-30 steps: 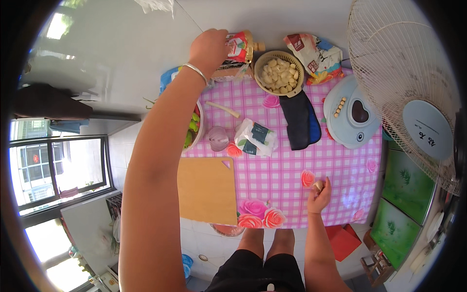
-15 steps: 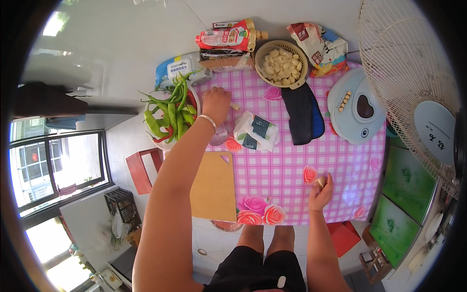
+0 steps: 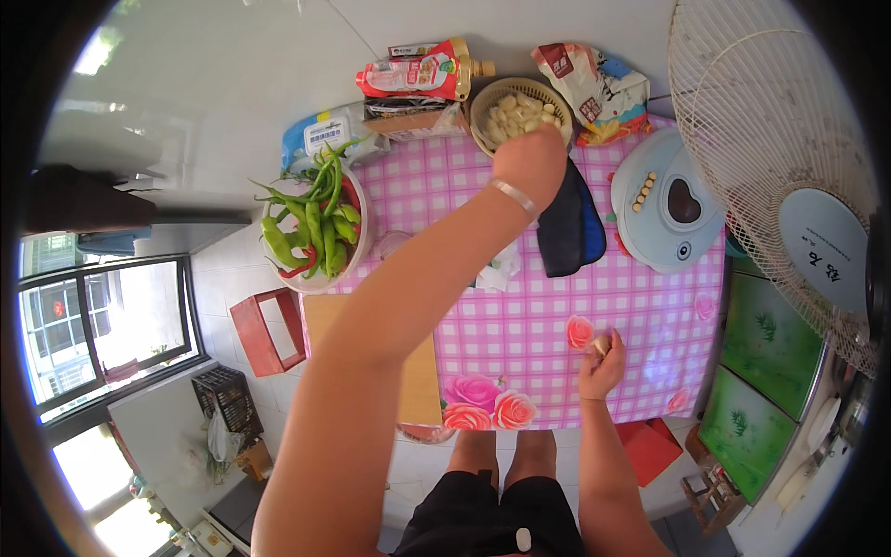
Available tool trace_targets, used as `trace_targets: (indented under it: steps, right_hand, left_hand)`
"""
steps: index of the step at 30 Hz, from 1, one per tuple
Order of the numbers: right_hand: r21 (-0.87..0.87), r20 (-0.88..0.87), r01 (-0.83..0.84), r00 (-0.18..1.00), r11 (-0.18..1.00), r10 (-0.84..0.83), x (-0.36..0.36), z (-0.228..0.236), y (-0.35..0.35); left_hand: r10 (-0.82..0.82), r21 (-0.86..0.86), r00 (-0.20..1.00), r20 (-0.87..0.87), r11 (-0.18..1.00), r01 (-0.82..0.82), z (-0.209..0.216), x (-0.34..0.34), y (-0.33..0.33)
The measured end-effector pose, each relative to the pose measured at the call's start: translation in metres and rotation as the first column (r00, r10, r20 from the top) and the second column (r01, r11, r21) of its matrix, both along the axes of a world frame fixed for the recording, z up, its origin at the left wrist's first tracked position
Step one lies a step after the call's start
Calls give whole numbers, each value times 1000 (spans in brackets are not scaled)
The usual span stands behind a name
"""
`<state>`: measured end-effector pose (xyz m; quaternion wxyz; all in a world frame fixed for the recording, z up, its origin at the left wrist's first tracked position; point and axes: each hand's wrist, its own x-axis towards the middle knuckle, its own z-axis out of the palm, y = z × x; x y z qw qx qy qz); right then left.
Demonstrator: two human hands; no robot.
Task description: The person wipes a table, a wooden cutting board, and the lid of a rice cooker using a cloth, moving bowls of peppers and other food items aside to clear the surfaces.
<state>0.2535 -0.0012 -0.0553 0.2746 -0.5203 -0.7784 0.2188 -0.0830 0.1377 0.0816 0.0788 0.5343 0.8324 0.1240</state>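
Left hand (image 3: 534, 167), silver bracelet (image 3: 513, 199) at the wrist, lies over the near rim of a beige round basket (image 3: 476, 119) at the far side of the surface (image 3: 520, 362). Its fingers are hidden, so whether they grip anything cannot be told. Pale garlic cloves (image 3: 515, 111) fill the basket, partly covered by that hand. Right hand (image 3: 601, 373) is low over the right half of the cloth, thumb and fingers closed about a small pale piece (image 3: 601, 345), probably garlic too; a printed red rose lies just beside it. Cloth is pink-and-white check. Left forearm crosses the tan cutting board (image 3: 422, 390) and, in this view, covers most of a white packet (image 3: 502, 269) and part of a purple onion (image 3: 393, 244). Left of the onion: white bowl (image 3: 366, 218) heaped with green peppers (image 3: 325, 227), a few red ones among them. Along the wall, left to right: blue-and-white pack (image 3: 320, 137), small box (image 3: 418, 123) with a red spouted pouch (image 3: 413, 74) lying above it, the basket, then a patterned bag (image 3: 603, 97). Dark folded fabric (image 3: 560, 243) with blue lining just below the basket. At right, a pale blue lid-like object (image 3: 650, 232) bearing a dark heart, beside a fan (image 3: 821, 237) with a wire cage.
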Motion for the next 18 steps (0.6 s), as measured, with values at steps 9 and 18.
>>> trace_targets:
  steps: [9,18]
  right_hand:
    - [-46,-31,-19,999,999,18,-7,9,-1]
    - [-8,-18,-36,999,999,36,-1,-2,-3]
  left_hand:
    - [106,-272,994,-13,956,-106,-41,0,67]
    - [32,269,999,-22,963,-25,10,40,-30]
